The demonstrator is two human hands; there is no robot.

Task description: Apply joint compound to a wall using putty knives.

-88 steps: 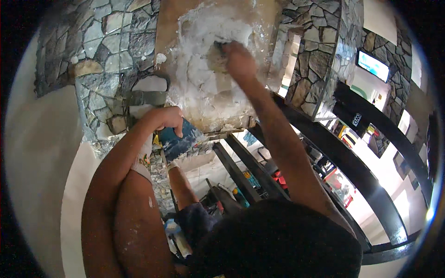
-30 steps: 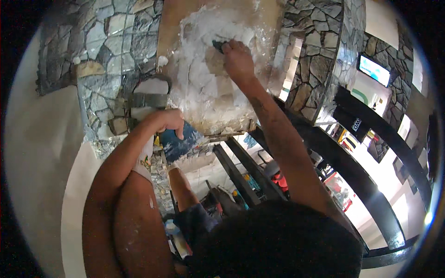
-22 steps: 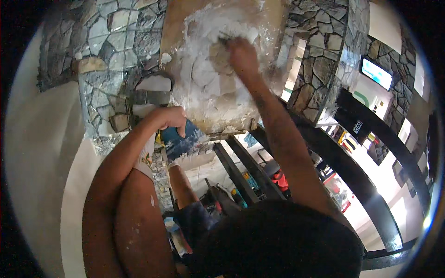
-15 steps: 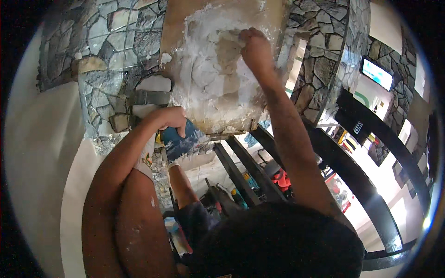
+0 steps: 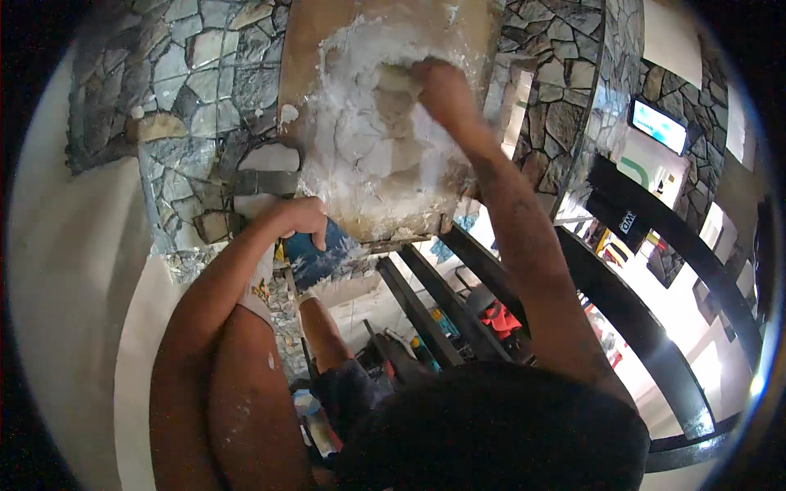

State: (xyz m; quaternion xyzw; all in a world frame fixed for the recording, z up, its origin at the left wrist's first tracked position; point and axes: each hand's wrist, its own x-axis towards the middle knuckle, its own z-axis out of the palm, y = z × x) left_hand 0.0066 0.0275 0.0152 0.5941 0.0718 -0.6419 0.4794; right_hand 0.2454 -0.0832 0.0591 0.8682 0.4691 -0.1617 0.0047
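My right hand is closed around what looks like a putty knife. Its pale blade lies against a brown panel smeared with white and grey filler. Fingers mostly hide the handle. Lower left, my left hand grips a blue flat plate, tilted below the panel's lower left corner. White filler clings to the plate's lower and right edges. My left forearm passes beside a bent bare leg with white flecks on it.
Stone cladding flanks the panel. Dark metal beams run below it, with gaps showing things at a lower level. A thick black curved rail stands at right. A lit screen hangs farther off.
My right hand has shifted slightly down and left over the panel, and more of the pale blade shows. My left hand keeps its hold on the blue plate, nearly still.
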